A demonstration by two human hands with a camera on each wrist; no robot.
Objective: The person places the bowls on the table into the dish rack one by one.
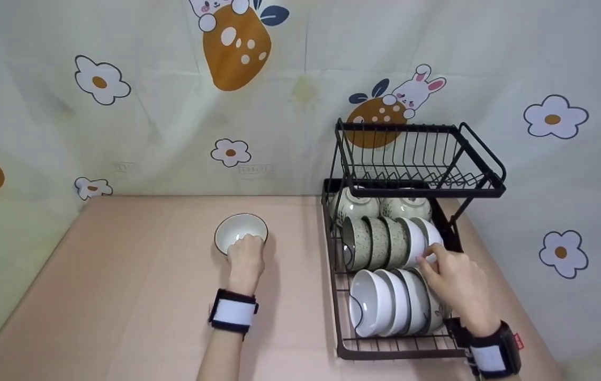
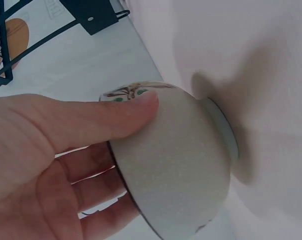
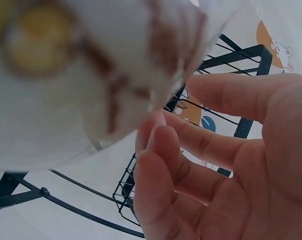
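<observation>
Left hand (image 1: 245, 257) is gripping a lone bowl (image 1: 241, 233) sitting upright on the pink desk (image 1: 136, 296), roughly mid-desk toward the far edge, just left of the rack. Left wrist view is showing the thumb (image 2: 116, 117) pressing along the outer wall of the bowl (image 2: 173, 160) and the other fingers (image 2: 91, 165) curling inside over the rim, so the grip is closed on the bowl's near rim. Bowl is speckled grey outside with a brown and green painted motif, white inside, dark rim, foot ring resting against the desk.

Right hand (image 1: 456, 283) is reaching into the lower tier of the black wire dish rack (image 1: 411, 174) standing at the desk's far right corner. Its fingertips (image 1: 430, 257) are touching the rightmost bowl (image 1: 427, 235) of the middle row, bowls there standing on edge side by side. Right wrist view is showing fingers (image 3: 191, 150) partly curled with the thumb apart, and a blurred white bowl with brown marks (image 3: 91, 75) just above the fingertips; grip is about half open, and I cannot tell whether it is actually pinching the rim.

Front row of white bowls (image 1: 390, 301) is leaning on edge just beside the right hand; two more bowls (image 1: 379, 206) are sitting at the back of the lower tier. Both wrists are wearing black-and-white bands (image 1: 232, 311).
</observation>
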